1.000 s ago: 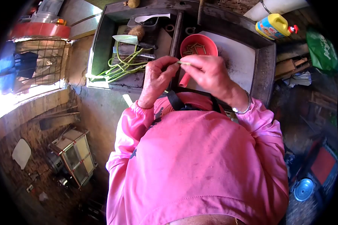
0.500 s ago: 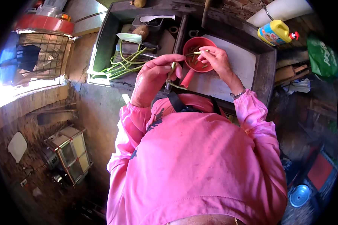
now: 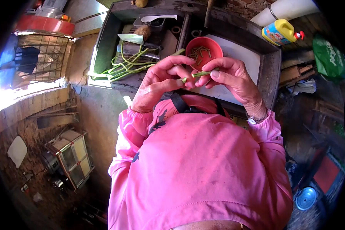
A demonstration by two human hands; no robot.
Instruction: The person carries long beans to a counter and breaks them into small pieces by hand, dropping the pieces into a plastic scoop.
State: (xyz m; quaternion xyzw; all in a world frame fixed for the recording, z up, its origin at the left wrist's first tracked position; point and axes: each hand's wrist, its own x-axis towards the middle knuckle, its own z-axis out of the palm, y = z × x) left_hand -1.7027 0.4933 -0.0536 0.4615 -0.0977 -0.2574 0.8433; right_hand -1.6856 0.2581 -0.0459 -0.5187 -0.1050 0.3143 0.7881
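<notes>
My left hand (image 3: 163, 78) pinches a green bean, whose cut end shows between thumb and fingers. Just right of it, my right hand (image 3: 234, 78) grips a short green bean piece (image 3: 201, 73) that points toward the left hand; a small gap separates the two ends. Behind both hands stands a red bowl (image 3: 215, 46) with a handle, and several short bean pieces (image 3: 199, 55) lie in it. Long green beans (image 3: 122, 69) lie in a loose tangle to the left of my left hand. A knife (image 3: 130, 38) rests beyond them.
Beside the knife are a brown scrubber (image 3: 143, 32) and a plastic tub (image 3: 157, 26) with a white spoon (image 3: 159, 17). A dark divider (image 3: 184, 32) splits the basin. A yellow bottle (image 3: 281, 32) stands at the back right, near a green bag (image 3: 329, 57).
My right hand has moved from over the red bowl back toward my left hand. The piece it held over the bowl is gone from its fingers, and it now grips another bean piece.
</notes>
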